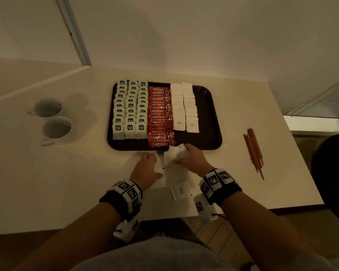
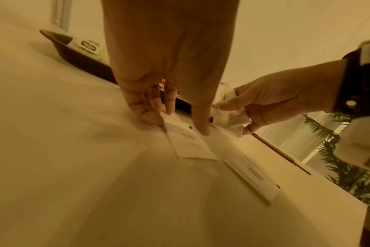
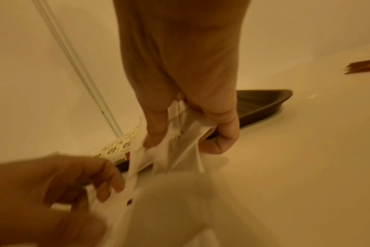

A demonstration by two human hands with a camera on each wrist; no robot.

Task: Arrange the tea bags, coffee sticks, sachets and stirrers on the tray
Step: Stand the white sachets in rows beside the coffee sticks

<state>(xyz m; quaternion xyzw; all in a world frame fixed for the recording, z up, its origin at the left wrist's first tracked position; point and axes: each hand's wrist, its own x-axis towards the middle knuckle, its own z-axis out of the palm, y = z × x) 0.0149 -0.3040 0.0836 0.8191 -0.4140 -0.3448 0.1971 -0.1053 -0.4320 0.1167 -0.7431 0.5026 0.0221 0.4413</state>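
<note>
A dark brown tray (image 1: pixel 207 118) holds rows of tea bags (image 1: pixel 129 110), red coffee sticks (image 1: pixel 160 116) and white sugar sachets (image 1: pixel 184 108). Just in front of the tray's near rim, my right hand (image 1: pixel 186 155) grips a bunch of white sachets (image 3: pixel 180 142) between thumb and fingers. To its left, my left hand (image 1: pixel 151 163) rests its fingertips (image 2: pixel 201 127) on a loose sachet (image 2: pixel 188 143) lying flat on the table. Another loose sachet (image 1: pixel 181 189) lies nearer to me. The brown stirrers (image 1: pixel 254 151) lie in a bundle on the table, right of the tray.
Two white cups (image 1: pixel 53 118) stand on the table left of the tray. The tray's right strip is bare. The table's near edge runs just behind my wrists. A dark rounded object (image 1: pixel 333 173) sits past the table's right edge.
</note>
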